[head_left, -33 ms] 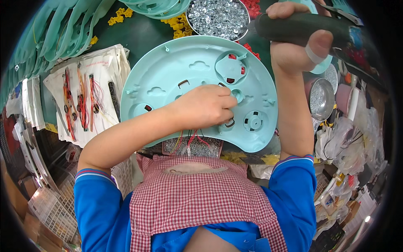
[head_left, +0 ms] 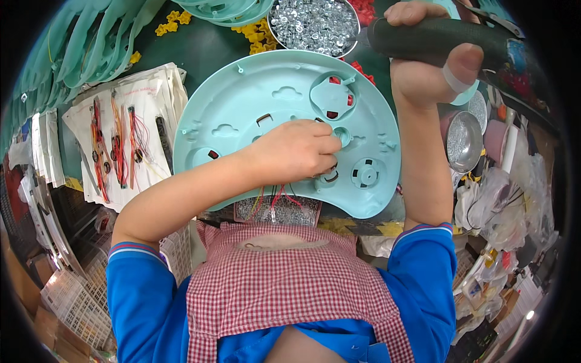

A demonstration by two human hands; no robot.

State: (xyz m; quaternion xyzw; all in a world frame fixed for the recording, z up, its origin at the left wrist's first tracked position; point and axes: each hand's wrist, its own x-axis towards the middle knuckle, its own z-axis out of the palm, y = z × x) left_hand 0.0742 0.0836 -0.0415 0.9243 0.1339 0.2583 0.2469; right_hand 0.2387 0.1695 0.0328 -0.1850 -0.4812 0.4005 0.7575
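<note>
In front of me lies a curved turquoise plastic shell (head_left: 278,66), its hollow inner side up. My left hand (head_left: 299,148) is over its middle, fingers bent and pressed together. Whatever they pinch is hidden beneath them. Red, yellow and dark wires (head_left: 279,196) hang over the shell's near edge below that hand. A round turquoise part with red pieces (head_left: 333,98) sits in the shell at the upper right. High on the right, my right hand (head_left: 417,78) is wrapped round a dark electric screwdriver (head_left: 433,41), held sideways with its tip end toward a bowl of screws (head_left: 311,27).
On the left, wired parts (head_left: 124,148) lie on a stack of white sheets (head_left: 78,118), with turquoise mouldings (head_left: 91,48) piled behind. Yellow star-shaped pieces (head_left: 260,39) and red pieces (head_left: 363,11) flank the bowl. A metal dish (head_left: 464,142) and plastic bags (head_left: 502,206) are at right.
My left hand's fingers have shifted very slightly away from me over the shell. The right hand and the screwdriver look practically unmoved.
</note>
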